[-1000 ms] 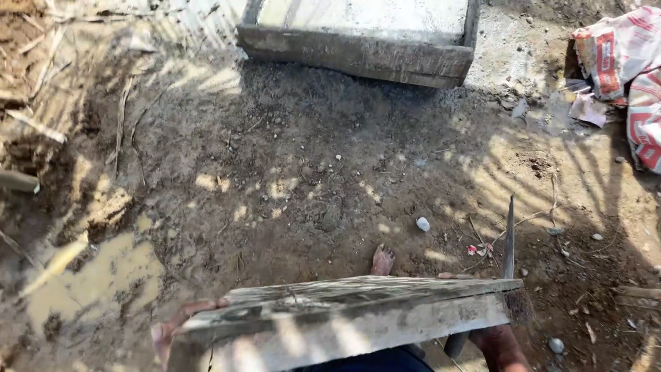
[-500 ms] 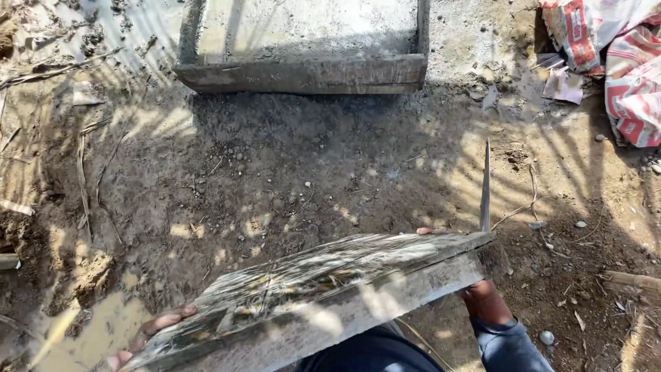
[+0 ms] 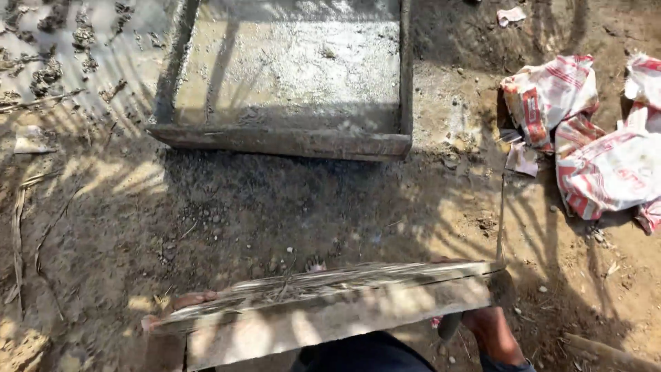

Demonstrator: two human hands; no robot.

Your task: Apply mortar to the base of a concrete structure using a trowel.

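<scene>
While you're carrying the muddy wooden frame (image 3: 323,310) low over the dirt ground (image 3: 206,213), left hand (image 3: 172,306) fingers and right hand (image 3: 485,320) are clamping its ends; slick mud is risking a slip.

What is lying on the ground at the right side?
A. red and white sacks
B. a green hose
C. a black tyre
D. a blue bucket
A: crumpled red and white sacks lie on the dirt at the right, past the wooden frame.

Rough, mud-caked wooden frame (image 3: 323,310); matt, crumpled woven plastic sacks (image 3: 599,158).
</scene>
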